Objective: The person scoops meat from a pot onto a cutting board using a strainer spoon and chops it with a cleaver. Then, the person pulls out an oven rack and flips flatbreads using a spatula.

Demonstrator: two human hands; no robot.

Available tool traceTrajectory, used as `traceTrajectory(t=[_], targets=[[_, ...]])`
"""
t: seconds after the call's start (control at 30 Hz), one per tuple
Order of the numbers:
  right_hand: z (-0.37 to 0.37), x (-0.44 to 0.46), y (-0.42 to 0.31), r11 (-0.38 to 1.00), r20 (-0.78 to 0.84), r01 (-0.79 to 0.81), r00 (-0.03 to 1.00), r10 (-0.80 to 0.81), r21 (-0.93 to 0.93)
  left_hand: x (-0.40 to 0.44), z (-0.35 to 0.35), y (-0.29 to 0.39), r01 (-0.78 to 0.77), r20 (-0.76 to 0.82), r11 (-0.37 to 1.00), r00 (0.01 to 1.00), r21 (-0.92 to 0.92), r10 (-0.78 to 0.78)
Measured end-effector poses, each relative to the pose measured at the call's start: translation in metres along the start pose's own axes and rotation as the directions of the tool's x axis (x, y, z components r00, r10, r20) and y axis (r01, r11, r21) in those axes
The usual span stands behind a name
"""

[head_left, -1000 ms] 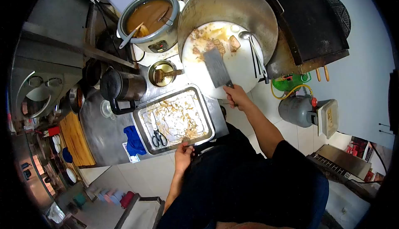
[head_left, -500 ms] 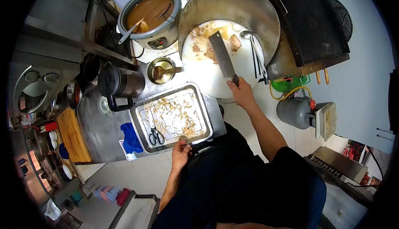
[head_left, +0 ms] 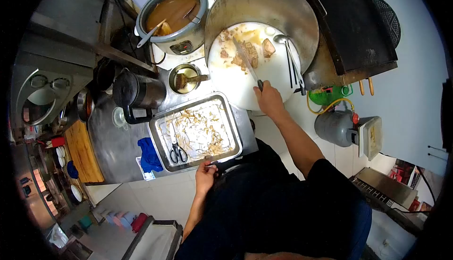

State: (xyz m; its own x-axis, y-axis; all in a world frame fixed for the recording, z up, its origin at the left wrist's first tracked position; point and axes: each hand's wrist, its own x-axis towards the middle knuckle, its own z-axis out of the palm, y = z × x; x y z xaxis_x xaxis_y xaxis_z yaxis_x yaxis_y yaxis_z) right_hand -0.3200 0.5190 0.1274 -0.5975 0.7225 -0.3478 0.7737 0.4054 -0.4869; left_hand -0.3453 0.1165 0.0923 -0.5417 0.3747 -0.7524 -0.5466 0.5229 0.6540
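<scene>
My right hand is wrapped round the dark handle of a cleaver. Its blade appears nearly edge-on, at the left side of a pile of chopped meat on the round white cutting board. A larger meat chunk lies right of the pile, and small scraps surround it. My left hand is low, fingers curled at the near edge of a metal tray; what they grip, if anything, is hidden. Thin brownish shreds and black-handled scissors lie in the tray.
A tall metal wall curves round the board's far side. A spoon and chopsticks lie at the board's right. Left stand a cooker of brown liquid, a bowl with a brush and a dark jug. A gas cylinder stands right.
The cleaver has turned from showing its flat side to nearly edge-on, uncovering the chopped pile. My right hand has shifted slightly. My left hand stays at the tray's edge.
</scene>
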Motion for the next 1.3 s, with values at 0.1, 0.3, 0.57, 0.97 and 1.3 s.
traceTrajectory(t=[0.1,0.3,0.57,0.97,1.3], targets=[[0.002,0.004,0.003,1.000,0.010,-0.007,1.000,0.007,0.013,0.000,0.001,0.002,0.003,0.006,1.000,1.000,0.007,-0.003],[0.006,0.005,-0.002,1.000,-0.005,0.010,1.000,-0.010,0.015,0.001,0.003,0.015,-0.010,0.023,0.999,1.000,0.036,0.009],[0.004,0.018,-0.002,1.000,0.034,0.004,0.999,-0.003,-0.018,0.003,0.010,0.011,0.026,0.002,0.999,1.000,-0.020,-0.026],[0.022,0.017,0.058,0.901,-0.107,-0.213,0.957,0.271,0.379,0.017,0.003,-0.008,0.002,0.047,1.000,0.999,-0.026,-0.001],[-0.006,0.017,0.000,0.998,0.036,-0.022,0.999,0.020,0.063,0.010,0.004,0.012,0.030,0.033,0.999,0.999,-0.021,-0.029]])
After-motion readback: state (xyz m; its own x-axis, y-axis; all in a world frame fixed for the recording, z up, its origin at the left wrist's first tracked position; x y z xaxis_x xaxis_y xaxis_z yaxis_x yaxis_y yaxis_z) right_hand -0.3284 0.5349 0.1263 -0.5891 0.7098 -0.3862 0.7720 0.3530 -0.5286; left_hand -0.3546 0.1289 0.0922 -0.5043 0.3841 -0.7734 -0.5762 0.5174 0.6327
